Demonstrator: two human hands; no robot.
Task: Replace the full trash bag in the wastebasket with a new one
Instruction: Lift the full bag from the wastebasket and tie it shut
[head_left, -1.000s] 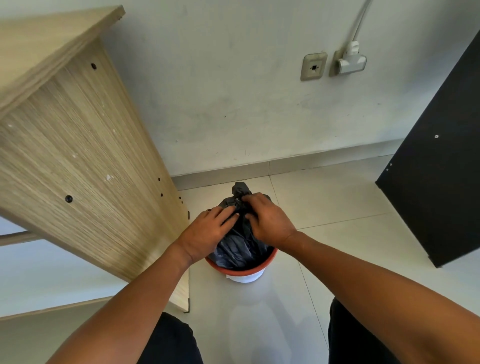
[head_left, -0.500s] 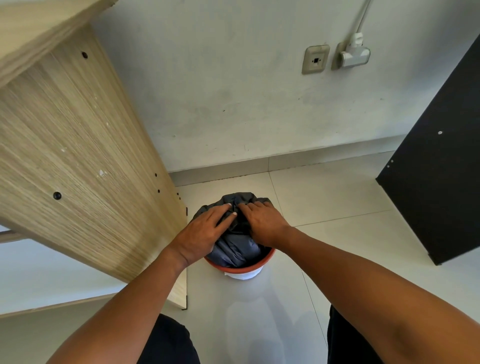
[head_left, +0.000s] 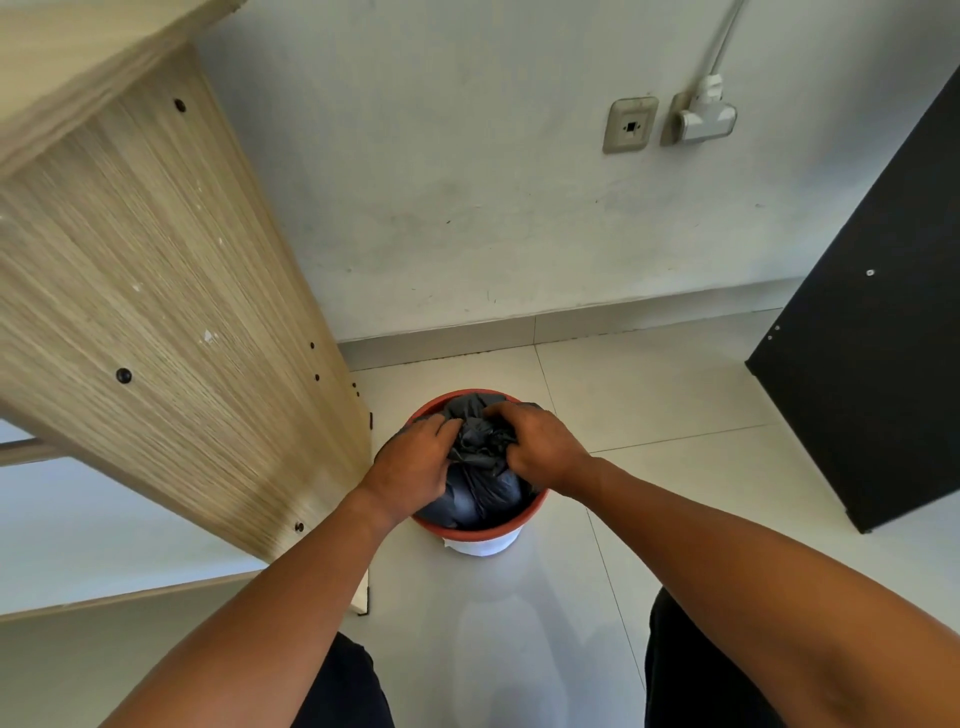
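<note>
Trash bag in wastebasket, both hands gripping

Soft, even daylight filled the frame; the floor showed faint sheen, edges bowed from the wide lens, and the upper left blurred slightly.

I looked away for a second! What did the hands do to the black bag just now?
The bunched top of the trash bag, which stuck up a second ago, is now pushed down level with the wastebasket rim. The left hand and right hand went from resting on it to gripping it with curled fingers. The bag stayed in the wastebasket, same spot.
</note>
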